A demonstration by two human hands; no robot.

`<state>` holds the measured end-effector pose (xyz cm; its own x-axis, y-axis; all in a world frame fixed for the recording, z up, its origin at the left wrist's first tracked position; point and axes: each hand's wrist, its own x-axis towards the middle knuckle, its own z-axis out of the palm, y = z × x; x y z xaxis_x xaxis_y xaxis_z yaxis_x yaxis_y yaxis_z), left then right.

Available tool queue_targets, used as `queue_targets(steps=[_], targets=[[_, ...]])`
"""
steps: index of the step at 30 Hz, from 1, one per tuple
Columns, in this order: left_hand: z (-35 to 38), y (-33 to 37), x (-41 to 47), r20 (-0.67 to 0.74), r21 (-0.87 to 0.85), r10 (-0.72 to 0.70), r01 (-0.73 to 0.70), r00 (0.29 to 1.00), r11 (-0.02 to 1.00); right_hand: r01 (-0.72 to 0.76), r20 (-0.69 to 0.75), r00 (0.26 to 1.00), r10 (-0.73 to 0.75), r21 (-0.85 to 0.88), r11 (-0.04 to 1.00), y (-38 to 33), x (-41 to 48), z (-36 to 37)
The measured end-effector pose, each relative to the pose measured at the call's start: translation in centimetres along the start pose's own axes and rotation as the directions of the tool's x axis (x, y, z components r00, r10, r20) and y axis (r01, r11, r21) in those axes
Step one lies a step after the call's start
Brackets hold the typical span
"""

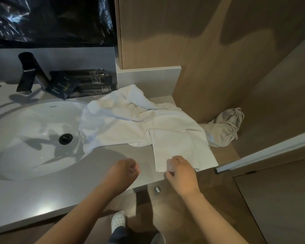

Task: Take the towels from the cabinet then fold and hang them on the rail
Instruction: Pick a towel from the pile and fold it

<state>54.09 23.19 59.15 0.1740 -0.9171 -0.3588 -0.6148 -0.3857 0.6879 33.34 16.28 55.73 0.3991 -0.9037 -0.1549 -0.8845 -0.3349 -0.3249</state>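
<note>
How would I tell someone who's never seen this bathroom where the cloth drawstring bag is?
From the white sink, follow the grey counter right, past the white towels, into the corner of the wood panels. The bag slumps there. Unlike them it is beige, with a gathered drawstring neck.

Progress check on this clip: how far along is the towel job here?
Done: towels are out; a large white towel lies crumpled on the counter. In hand: the right hand pinches the small white towel at its near edge; left hand is empty. Left: folding, hanging; the visible rail is bare.
</note>
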Motion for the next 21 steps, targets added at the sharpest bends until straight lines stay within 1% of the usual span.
queue_targets(steps=[3,7,10,13,15,17,19,21], targets=[[1.1,-0.7,0.4,-0.016,-0.035,-0.051,0.050,0.999,0.998,0.008,0.034,0.999,-0.010,0.036,0.999,-0.4,-0.2,0.3],[2.8,-1.9,1.2,-0.047,-0.034,-0.145,0.144,0.988,0.989,-0.064,0.104,0.994,0.040,0.237,0.969,-1.1,-1.0,0.7],[3.1,-2.1,2.2,-0.045,-0.056,-0.223,0.220,0.974,0.974,-0.097,0.135,0.989,0.054,0.335,0.937,-1.5,-1.3,0.9],[3.3,-2.0,3.0,-0.027,-0.071,-0.225,0.223,0.974,0.972,-0.131,0.154,0.985,0.074,0.402,0.906,-1.6,-1.5,0.9],[3.6,-1.7,3.2,0.009,-0.080,-0.230,0.230,0.973,0.970,-0.145,0.160,0.984,0.083,0.426,0.893,-1.6,-1.6,1.0],[4.1,-1.5,3.3,0.030,-0.095,-0.202,0.204,0.979,0.974,-0.161,0.171,0.981,0.093,0.451,0.878,-1.7,-1.8,0.9],[4.4,-1.2,3.1,-0.016,-0.123,-0.200,0.197,0.980,0.973,-0.170,0.184,0.979,0.088,0.500,0.849,-1.6,-2.0,0.6],[4.2,-1.1,2.9,-0.099,-0.204,-0.235,0.212,0.967,0.956,-0.168,0.175,0.981,0.082,0.566,0.807,-1.4,-2.1,0.0]])
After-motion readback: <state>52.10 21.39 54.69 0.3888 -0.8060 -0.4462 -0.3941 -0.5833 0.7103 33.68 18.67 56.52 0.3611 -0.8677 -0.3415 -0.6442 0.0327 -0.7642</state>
